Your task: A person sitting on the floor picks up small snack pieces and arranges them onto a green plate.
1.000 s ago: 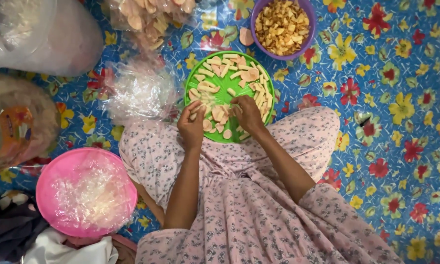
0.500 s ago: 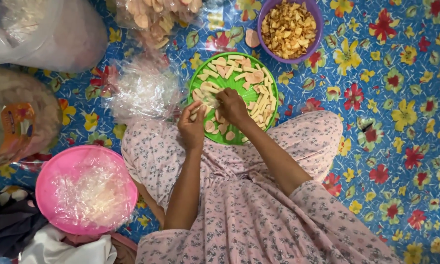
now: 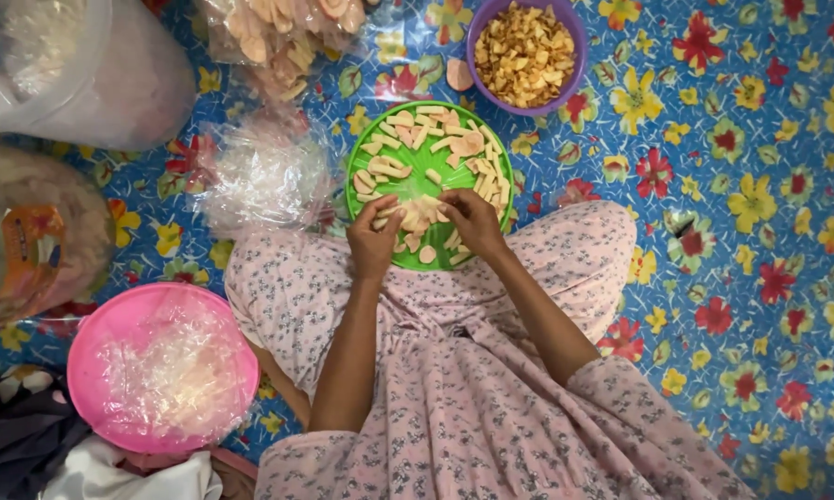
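Observation:
A round green plate [image 3: 407, 190] lies on the flowered mat in front of my knees, strewn with pale raw cracker pieces [image 3: 435, 139]. My left hand [image 3: 373, 239] and my right hand [image 3: 472, 220] rest on the plate's near half. Together their fingers close around a small heap of crackers [image 3: 415, 216] between them. Both forearms reach out over my pink flowered dress.
A purple bowl [image 3: 477, 28] of yellowish crackers stands beyond the plate. A crumpled clear plastic bag [image 3: 264, 176] lies left of the plate. A pink basin [image 3: 88, 356] with plastic bags sits at lower left. Large filled bags [image 3: 74, 65] lie at upper left.
Both hands have come together at the plate's near edge, gathering crackers into a heap between them. The right hand pulled back from the plate's middle.

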